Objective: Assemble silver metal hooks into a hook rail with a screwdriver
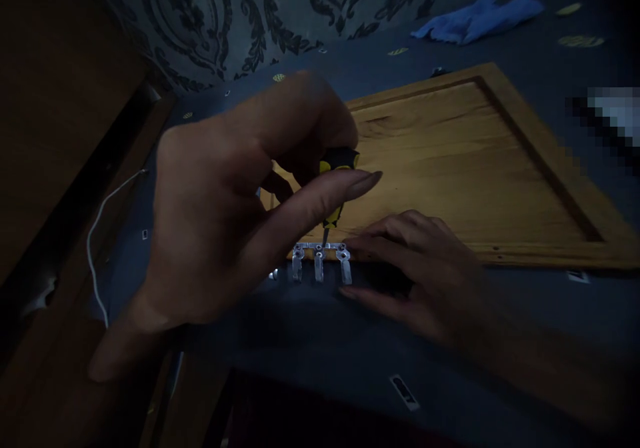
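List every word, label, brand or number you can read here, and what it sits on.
Nothing here reads as legible text.
Small white rectangular label on the grey-blue cover, near the bottom: dark marks, too blurred to read.
Second small white label below the light wooden framed panel: too small to read.
Yellow-and-black screwdriver handle in the left hand: no print visible.
Yellow oval stickers, far right: blurred.

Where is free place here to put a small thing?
Free: the flat middle of the wooden door, right of the screwdriver; the dark surface between door and blue cloth. Crowded: the hinge, where left hand, screwdriver and right hand meet.
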Action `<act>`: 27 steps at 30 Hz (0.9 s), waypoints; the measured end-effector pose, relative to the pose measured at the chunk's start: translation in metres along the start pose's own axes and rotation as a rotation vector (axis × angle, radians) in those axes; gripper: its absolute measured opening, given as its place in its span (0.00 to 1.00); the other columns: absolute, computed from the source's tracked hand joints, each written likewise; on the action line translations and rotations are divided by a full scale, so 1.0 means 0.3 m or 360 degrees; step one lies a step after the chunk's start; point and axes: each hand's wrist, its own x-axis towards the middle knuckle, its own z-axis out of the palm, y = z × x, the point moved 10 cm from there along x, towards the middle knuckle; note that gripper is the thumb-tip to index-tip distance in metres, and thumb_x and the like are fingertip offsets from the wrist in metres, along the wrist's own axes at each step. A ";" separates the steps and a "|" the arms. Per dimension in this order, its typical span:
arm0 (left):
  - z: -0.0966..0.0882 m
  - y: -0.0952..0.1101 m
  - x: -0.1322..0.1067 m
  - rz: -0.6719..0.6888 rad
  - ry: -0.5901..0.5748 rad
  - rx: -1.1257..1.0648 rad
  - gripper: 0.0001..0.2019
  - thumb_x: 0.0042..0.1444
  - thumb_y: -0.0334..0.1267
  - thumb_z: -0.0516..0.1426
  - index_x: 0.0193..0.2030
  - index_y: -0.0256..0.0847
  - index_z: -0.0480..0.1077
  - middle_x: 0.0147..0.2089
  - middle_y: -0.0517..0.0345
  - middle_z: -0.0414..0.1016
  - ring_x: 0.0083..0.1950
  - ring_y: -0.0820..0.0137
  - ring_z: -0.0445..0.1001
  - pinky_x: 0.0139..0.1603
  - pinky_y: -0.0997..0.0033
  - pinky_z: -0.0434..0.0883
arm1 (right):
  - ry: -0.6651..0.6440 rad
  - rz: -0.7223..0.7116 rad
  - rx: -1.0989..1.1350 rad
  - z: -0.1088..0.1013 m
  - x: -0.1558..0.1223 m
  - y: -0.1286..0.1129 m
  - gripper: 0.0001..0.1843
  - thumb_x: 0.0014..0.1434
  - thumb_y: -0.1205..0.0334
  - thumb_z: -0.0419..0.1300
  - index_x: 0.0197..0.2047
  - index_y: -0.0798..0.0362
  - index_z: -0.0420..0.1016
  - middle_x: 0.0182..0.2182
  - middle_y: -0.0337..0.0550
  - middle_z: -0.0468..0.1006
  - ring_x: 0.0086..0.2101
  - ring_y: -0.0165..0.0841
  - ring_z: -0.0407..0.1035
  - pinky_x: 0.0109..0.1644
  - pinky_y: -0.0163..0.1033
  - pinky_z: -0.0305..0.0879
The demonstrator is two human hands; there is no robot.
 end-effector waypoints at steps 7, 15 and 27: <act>0.003 -0.024 -0.012 -0.0073 -0.0049 0.0098 0.07 0.62 0.41 0.66 0.36 0.48 0.73 0.36 0.66 0.81 0.36 0.68 0.82 0.27 0.68 0.79 | -0.0008 -0.0004 0.0002 0.003 -0.001 0.001 0.18 0.67 0.47 0.63 0.51 0.51 0.75 0.42 0.46 0.80 0.41 0.40 0.73 0.42 0.47 0.66; 0.007 -0.041 -0.013 -0.0079 -0.0044 -0.0021 0.08 0.63 0.44 0.66 0.36 0.46 0.74 0.38 0.60 0.81 0.34 0.65 0.80 0.27 0.64 0.77 | -0.0037 0.0029 0.0017 0.012 -0.004 0.007 0.17 0.64 0.49 0.65 0.51 0.51 0.77 0.42 0.46 0.79 0.41 0.42 0.72 0.43 0.48 0.67; 0.011 -0.046 -0.007 -0.0065 -0.0253 -0.0168 0.03 0.63 0.41 0.65 0.41 0.47 0.77 0.40 0.59 0.83 0.37 0.62 0.82 0.30 0.64 0.79 | -0.0045 -0.0030 -0.0007 0.011 0.000 0.006 0.18 0.64 0.48 0.66 0.50 0.52 0.77 0.41 0.46 0.79 0.41 0.42 0.73 0.43 0.48 0.67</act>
